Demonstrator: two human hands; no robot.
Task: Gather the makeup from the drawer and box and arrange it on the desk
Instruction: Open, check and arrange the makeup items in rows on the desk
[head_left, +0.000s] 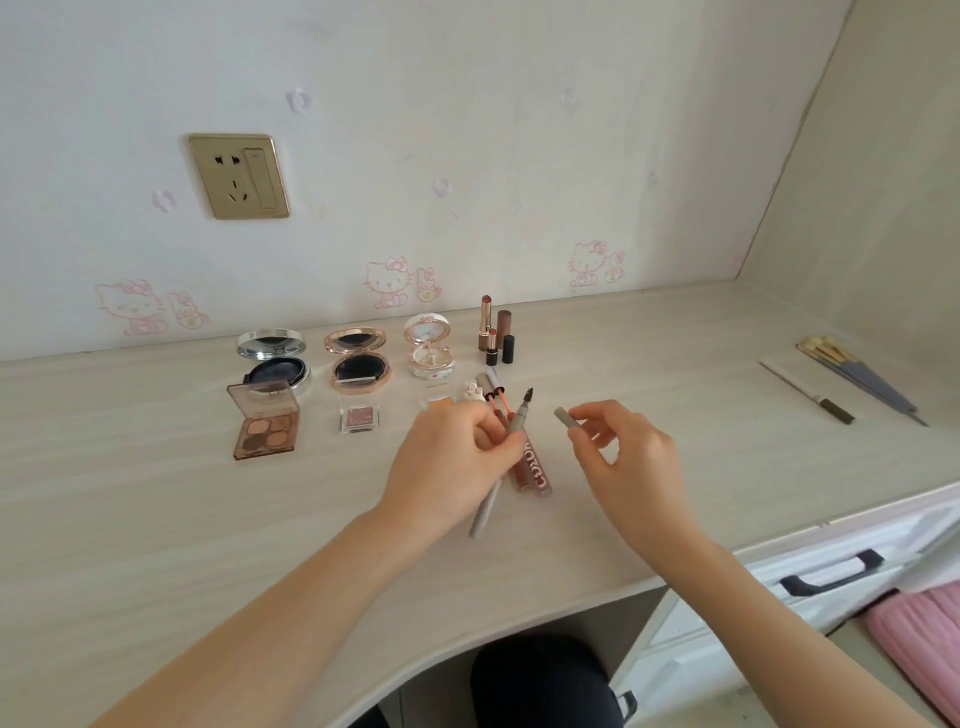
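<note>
My left hand (457, 462) grips a grey eyebrow pencil (488, 499) with its spoolie brush end bare and pointing up. My right hand (618, 457) pinches the pencil's grey cap (565, 417), apart from the brush. A brown lip gloss tube (535, 470) lies on the desk between my hands, with other gloss wands (493, 392) behind my left hand. Toward the wall stand three open compacts (272, 358), an eyeshadow palette (265, 423), a small blush pan (358, 418) and several lipsticks (496, 332).
At the right end of the desk lie a pencil (808, 392) and a bundle of brushes (857, 382). A white drawer with a dark handle (831, 571) is at the lower right beside something pink (919, 634). A wall socket (239, 176) sits above.
</note>
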